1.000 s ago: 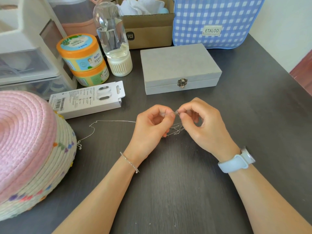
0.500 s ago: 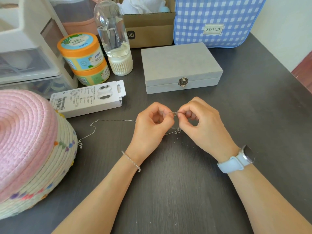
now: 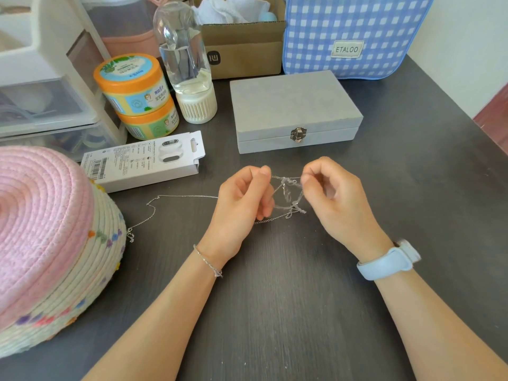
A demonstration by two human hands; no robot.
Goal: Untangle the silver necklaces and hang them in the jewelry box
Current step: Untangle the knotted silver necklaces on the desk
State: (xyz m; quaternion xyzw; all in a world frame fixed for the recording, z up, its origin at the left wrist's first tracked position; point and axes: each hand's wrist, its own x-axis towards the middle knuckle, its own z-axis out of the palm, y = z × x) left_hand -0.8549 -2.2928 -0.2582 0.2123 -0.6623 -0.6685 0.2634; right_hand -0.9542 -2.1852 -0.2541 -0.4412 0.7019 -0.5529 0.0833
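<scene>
Chains: fine silver necklaces [image 3: 288,198] knotted in a small clump held just above the worktop [image 3: 275,298], between both hands. Left hand [image 3: 242,199] pinches a strand at thumb and forefinger; right hand [image 3: 332,196] pinches the opposite side, and the knot is stretched open between them. One loose tail runs left across the worktop toward the pink woven basket [image 3: 46,229].

Handling guess: near-weightless, fully limp, slippery, thin links likely kink or snap under a hard pull. Best hold is fingertip pinch right beside the knot, teasing loops apart, not tugging the tails. Clasp ends too small to make out.

Jewelry box [image 3: 294,105] sits behind the hands, lid down, latch closed.
</scene>
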